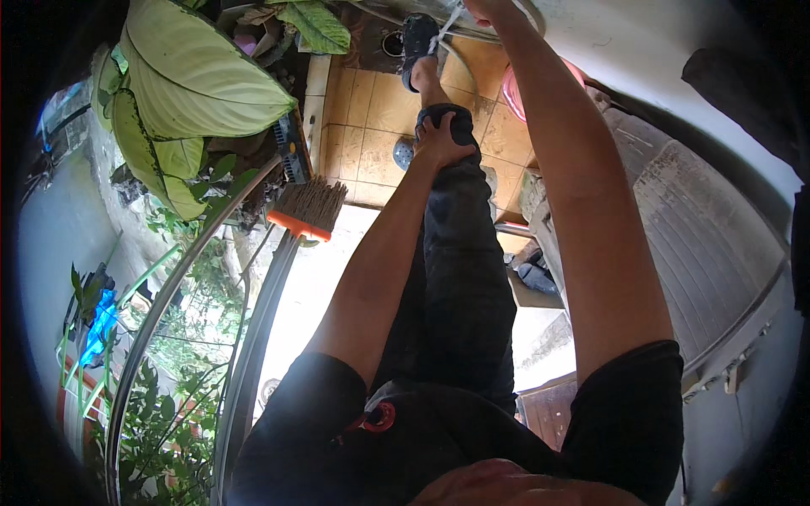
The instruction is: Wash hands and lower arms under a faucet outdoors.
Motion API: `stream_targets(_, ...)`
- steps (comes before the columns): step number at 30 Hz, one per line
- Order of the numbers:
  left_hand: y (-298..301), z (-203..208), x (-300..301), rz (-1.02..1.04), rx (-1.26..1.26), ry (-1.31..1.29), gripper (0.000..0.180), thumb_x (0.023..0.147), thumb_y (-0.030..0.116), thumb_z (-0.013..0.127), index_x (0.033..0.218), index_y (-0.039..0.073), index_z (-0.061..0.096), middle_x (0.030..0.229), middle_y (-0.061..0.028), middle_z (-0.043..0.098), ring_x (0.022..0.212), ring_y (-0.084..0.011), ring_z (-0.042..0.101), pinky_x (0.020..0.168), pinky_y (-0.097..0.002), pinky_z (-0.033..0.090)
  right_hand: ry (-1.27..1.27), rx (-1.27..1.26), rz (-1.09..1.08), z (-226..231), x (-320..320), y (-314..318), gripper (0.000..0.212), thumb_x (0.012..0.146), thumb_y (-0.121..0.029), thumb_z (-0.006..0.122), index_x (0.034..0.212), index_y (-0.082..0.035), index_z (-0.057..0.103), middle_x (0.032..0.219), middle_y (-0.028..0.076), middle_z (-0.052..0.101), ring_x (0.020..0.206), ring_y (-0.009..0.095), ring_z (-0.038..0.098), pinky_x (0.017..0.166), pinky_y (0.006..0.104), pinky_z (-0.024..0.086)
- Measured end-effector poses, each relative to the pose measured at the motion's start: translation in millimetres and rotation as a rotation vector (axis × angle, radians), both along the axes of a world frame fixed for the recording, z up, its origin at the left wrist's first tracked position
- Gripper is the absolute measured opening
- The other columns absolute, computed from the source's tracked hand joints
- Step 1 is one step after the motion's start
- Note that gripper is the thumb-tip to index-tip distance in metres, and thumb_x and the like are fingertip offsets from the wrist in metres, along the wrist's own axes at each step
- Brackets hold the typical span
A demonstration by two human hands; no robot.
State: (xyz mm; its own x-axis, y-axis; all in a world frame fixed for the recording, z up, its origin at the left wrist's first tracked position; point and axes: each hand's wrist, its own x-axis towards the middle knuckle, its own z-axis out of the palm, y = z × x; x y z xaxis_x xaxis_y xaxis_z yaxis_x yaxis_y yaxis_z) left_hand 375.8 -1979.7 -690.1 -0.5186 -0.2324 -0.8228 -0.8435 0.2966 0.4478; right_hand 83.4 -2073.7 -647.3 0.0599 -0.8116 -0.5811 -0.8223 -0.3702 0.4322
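Fingers of the left hand (445,150) are spread apart and lightly bent, laid against the bunched cuff (456,126) of a dark trouser leg (456,219), thumb out to the right. That arm runs forward and inward, nearly straight, from a black sleeve (325,384). Just beyond these fingers is a bare ankle (429,78), then the foot in a dark clog (417,46); another clog (403,153) shows just to their left on the tiled floor (367,110). The right arm stretches farther ahead, its hand (485,8) cut off at the top edge, so I can't tell whether those fingers grip anything. Close beside them, a clear, glassy stream (449,25) slants down toward the clog on the foot. A pink basin (512,94) sits right of the left fingers.
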Motion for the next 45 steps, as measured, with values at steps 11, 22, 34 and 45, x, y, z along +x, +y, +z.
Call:
stream_targets(11, 37, -24, -14, 0.033, 0.166, -0.024, 0.116, 0.055, 0.070, 0.076, 0.150, 0.029, 0.023, 0.152, -0.0324, 0.012, 0.141, -0.0507, 0.013, 0.112, -0.0570, 0.024, -0.066, -0.104, -0.451, -121, -62, 20, 0.022, 0.088, -0.015, 0.052, 0.087, -0.002, 0.069, 0.072, 0.013, 0.068, 0.064, 0.026, 0.067, 0.061, 0.0393, 0.055)
stream_targets(22, 30, -41, 20, 0.062, 0.218, -0.155, 0.116, 0.053, 0.071, 0.076, 0.149, 0.030, 0.027, 0.153, -0.0337, 0.003, 0.140, -0.0535, 0.011, 0.111, -0.0574, 0.025, 0.118, -0.280, 0.212, -140, -54, 15, 0.021, 0.084, -0.013, 0.052, 0.087, -0.001, 0.069, 0.082, 0.012, 0.068, 0.068, 0.026, 0.065, 0.059, 0.0378, 0.053)
stream_targets(34, 63, -12, -16, -0.104, 0.080, -0.192, 0.103, 0.060, 0.065, 0.070, 0.147, 0.031, 0.029, 0.155, -0.0263, 0.013, 0.141, -0.0488, 0.015, 0.109, -0.0633, 0.022, 0.047, -0.241, -0.054, -136, -69, 26, 0.022, 0.083, -0.017, 0.054, 0.085, -0.004, 0.071, 0.080, 0.014, 0.068, 0.066, 0.028, 0.064, 0.062, 0.0400, 0.053)
stream_targets(45, 51, -4, -4, -0.116, -0.032, -0.230, 0.098, 0.062, 0.062, 0.070, 0.145, 0.026, 0.034, 0.154, -0.0261, 0.015, 0.141, -0.0471, 0.017, 0.108, -0.0628, 0.024, -0.044, -0.145, -0.250, -138, -36, 2, 0.022, 0.081, -0.019, 0.058, 0.081, -0.002, 0.071, 0.078, 0.014, 0.068, 0.065, 0.025, 0.065, 0.062, 0.0405, 0.054)
